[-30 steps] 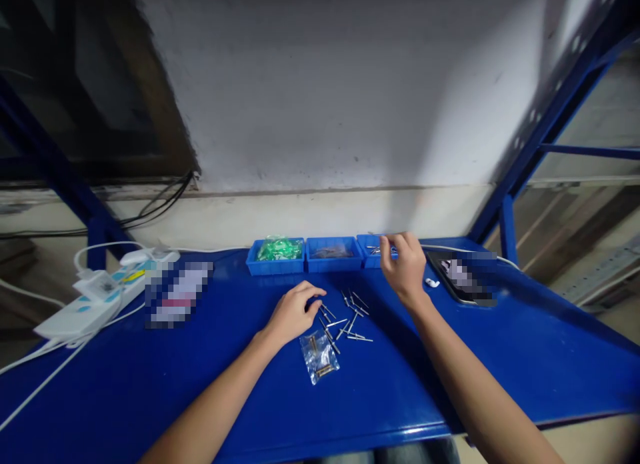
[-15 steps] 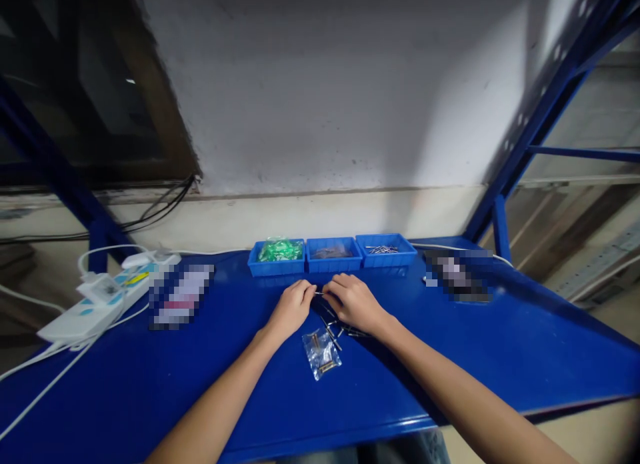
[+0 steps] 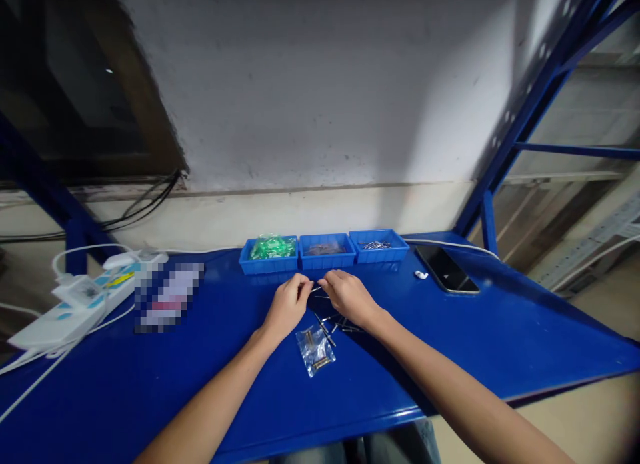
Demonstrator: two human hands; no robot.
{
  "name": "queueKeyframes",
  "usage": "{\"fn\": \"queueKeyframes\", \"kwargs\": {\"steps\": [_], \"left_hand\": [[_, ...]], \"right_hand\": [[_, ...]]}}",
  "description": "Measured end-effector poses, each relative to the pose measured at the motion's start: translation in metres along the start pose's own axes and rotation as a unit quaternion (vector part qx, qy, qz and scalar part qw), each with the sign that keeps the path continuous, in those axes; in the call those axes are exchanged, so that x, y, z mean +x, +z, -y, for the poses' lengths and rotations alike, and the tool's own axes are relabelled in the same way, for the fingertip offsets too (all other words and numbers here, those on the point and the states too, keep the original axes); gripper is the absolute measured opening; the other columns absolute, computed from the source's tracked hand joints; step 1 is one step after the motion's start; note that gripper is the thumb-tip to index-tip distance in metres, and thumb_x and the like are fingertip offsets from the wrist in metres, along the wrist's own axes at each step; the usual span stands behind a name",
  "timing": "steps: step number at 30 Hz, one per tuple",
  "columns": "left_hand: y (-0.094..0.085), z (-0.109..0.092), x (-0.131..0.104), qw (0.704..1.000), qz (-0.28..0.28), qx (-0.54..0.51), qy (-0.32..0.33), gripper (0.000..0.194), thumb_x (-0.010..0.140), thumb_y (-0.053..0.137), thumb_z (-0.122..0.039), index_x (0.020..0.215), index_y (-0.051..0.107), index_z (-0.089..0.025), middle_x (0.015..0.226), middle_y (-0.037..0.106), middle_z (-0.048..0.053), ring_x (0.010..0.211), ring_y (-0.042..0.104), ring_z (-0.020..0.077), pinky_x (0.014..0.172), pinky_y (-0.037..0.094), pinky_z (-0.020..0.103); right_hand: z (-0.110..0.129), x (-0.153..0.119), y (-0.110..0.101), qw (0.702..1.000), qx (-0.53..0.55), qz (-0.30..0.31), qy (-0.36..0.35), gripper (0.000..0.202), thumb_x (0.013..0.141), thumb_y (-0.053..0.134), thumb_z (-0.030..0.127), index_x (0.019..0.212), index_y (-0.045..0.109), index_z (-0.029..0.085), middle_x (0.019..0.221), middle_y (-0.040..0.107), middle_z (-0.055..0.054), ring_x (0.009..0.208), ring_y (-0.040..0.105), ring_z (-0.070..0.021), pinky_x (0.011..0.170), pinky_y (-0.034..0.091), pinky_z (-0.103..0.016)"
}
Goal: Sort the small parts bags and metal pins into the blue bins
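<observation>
My left hand (image 3: 291, 300) and my right hand (image 3: 350, 297) face each other just in front of the blue bins. A thin metal rod (image 3: 316, 289) spans the small gap between them, pinched at each end by closed fingertips. The ends of the rod are hidden, and its exact kind is too small to tell. Below my right hand lie several loose slim metal rods (image 3: 325, 329) on the table, partly covered by the hand. Nearer to me rests a small clear plastic bag (image 3: 315, 351) with brass-coloured screw-like pieces inside.
Three blue bins stand in a row: one with green plastic packets (image 3: 273, 247), one with brownish contents (image 3: 326, 249), one with metal rods (image 3: 375, 245). A phone (image 3: 447, 269) and white earbud (image 3: 421, 275) lie right. A white power strip (image 3: 75, 321) with cables sits left on the blue table (image 3: 210, 377).
The view has shifted slightly. My right hand's fingers have closed in more, and the rod between my hands now slants slightly. The bag and bins stay put.
</observation>
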State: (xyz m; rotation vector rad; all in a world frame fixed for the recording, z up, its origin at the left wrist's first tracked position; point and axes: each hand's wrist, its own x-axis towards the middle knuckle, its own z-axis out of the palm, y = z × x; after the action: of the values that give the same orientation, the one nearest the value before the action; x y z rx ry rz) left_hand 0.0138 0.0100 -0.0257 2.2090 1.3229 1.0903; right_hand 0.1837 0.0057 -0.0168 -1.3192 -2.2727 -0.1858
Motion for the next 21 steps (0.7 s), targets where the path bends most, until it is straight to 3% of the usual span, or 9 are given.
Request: {"fn": "queueKeyframes", "kwargs": {"steps": [4,7,10,12,14,16,18,21], "left_hand": [[0.002,0.003,0.000,1.000,0.020,0.014,-0.001,0.027,0.093,0.034,-0.031,0.082,0.055,-0.020,0.075,0.061,0.001,0.074,0.059,0.0161,0.067,0.042,0.026],[0.003,0.003,0.002,0.997,0.049,0.052,0.013,0.026,0.092,0.036,-0.032,0.093,0.060,-0.022,0.092,0.062,0.003,0.082,0.060,0.0172,0.072,0.043,0.028],[0.007,0.001,0.005,0.992,0.078,0.096,0.016,0.024,0.087,0.047,-0.033,0.106,0.059,-0.025,0.104,0.058,0.004,0.081,0.060,0.0171,0.072,0.045,0.028],[0.010,-0.002,0.007,0.988,0.092,0.120,0.014,0.020,0.085,0.052,-0.031,0.100,0.062,-0.024,0.102,0.057,0.005,0.083,0.059,0.0180,0.073,0.045,0.029],[0.013,-0.005,0.008,0.986,0.097,0.137,0.015,0.013,0.085,0.051,-0.028,0.089,0.063,-0.023,0.098,0.057,0.005,0.087,0.057,0.0191,0.075,0.044,0.030],[0.015,-0.008,0.008,0.984,0.100,0.149,0.020,0.013,0.086,0.048,-0.024,0.082,0.061,-0.022,0.094,0.058,0.005,0.088,0.055,0.0195,0.078,0.042,0.032],[0.016,-0.009,0.007,0.983,0.098,0.152,0.023,0.014,0.087,0.045,-0.022,0.080,0.058,-0.022,0.090,0.059,0.004,0.087,0.053,0.0200,0.080,0.041,0.034],[0.013,-0.006,0.005,0.992,0.069,0.103,0.028,0.012,0.087,0.044,-0.020,0.079,0.054,-0.022,0.082,0.060,0.003,0.083,0.053,0.0191,0.081,0.040,0.033]], "right_hand": [[-0.001,-0.001,-0.002,0.999,-0.013,-0.039,0.008,0.038,0.095,0.037,0.036,0.065,0.052,0.019,0.061,0.059,-0.003,0.056,0.053,-0.0137,0.055,0.028,-0.026],[-0.016,0.002,-0.017,0.988,-0.013,-0.145,0.047,0.047,0.095,0.034,0.041,0.057,0.050,0.019,0.054,0.055,-0.003,0.050,0.049,-0.0126,0.053,0.028,-0.026],[-0.049,0.007,-0.038,0.943,-0.032,-0.293,0.158,0.045,0.095,0.032,0.041,0.064,0.054,0.018,0.058,0.056,-0.004,0.054,0.050,-0.0135,0.057,0.033,-0.025],[-0.074,0.008,-0.046,0.913,-0.069,-0.326,0.236,0.039,0.094,0.035,0.041,0.075,0.059,0.016,0.064,0.059,-0.006,0.060,0.052,-0.0166,0.061,0.036,-0.027],[-0.091,0.007,-0.045,0.913,-0.109,-0.290,0.264,0.035,0.091,0.042,0.043,0.089,0.061,0.014,0.079,0.062,-0.012,0.075,0.055,-0.0225,0.066,0.038,-0.031],[-0.094,0.003,-0.038,0.926,-0.111,-0.246,0.262,0.037,0.088,0.047,0.043,0.100,0.059,0.011,0.092,0.062,-0.016,0.086,0.054,-0.0273,0.071,0.040,-0.036],[-0.082,-0.001,-0.029,0.955,-0.045,-0.194,0.220,0.035,0.088,0.046,0.042,0.105,0.058,0.013,0.094,0.062,-0.016,0.088,0.055,-0.0271,0.075,0.041,-0.037],[-0.047,-0.005,-0.017,0.985,0.126,-0.073,0.091,0.027,0.091,0.044,0.037,0.105,0.057,0.018,0.086,0.064,-0.008,0.084,0.058,-0.0210,0.077,0.043,-0.033]]}}
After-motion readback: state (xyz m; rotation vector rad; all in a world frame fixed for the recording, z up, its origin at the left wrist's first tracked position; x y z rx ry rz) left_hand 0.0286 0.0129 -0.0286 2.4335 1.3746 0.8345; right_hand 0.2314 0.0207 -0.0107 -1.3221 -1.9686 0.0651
